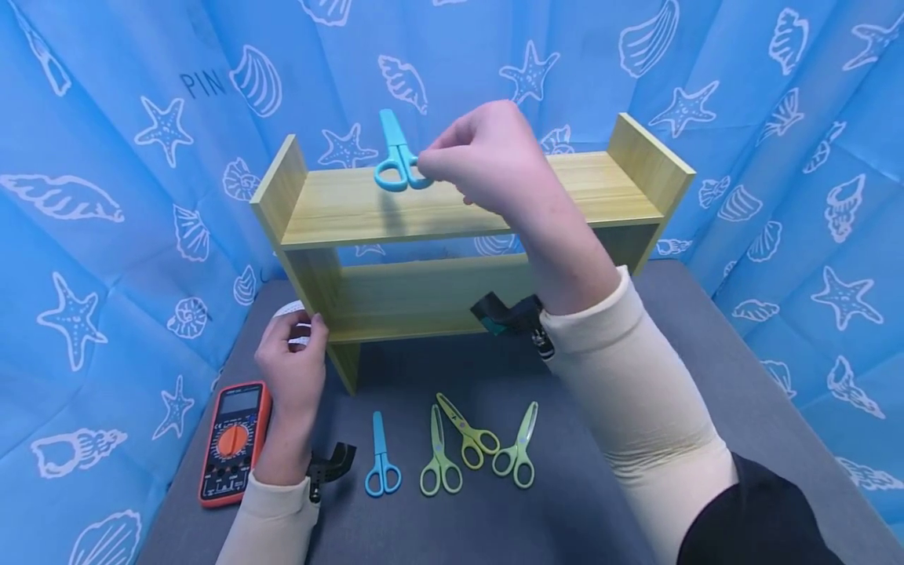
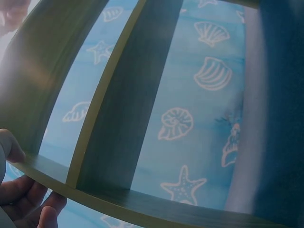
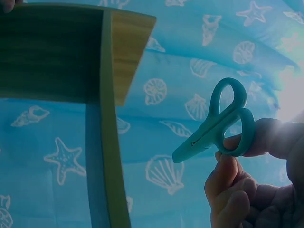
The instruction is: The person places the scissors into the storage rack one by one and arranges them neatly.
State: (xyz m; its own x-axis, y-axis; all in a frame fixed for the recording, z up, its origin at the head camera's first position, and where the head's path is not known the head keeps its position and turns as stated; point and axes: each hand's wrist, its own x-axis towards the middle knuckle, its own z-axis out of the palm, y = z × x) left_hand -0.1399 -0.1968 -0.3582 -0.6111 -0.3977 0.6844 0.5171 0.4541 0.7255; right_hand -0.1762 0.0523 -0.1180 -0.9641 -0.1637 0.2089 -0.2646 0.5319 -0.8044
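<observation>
Right hand (image 1: 487, 157) fingertips pinching blue scissors (image 1: 395, 153) by a handle loop, blades pointing up over wooden shelf (image 1: 353, 208) top board; left hand (image 1: 293, 369) fingers curled around shelf's left leg.

Head view: even, bright overhead light; my right hand (image 1: 487, 157) casts a soft shadow on the wooden shelf (image 1: 607, 184), and straight edges bow near the frame borders. Both wrist views are dim and bluish, with glare washing out one side of each and nearby shelf boards softly blurred
</observation>
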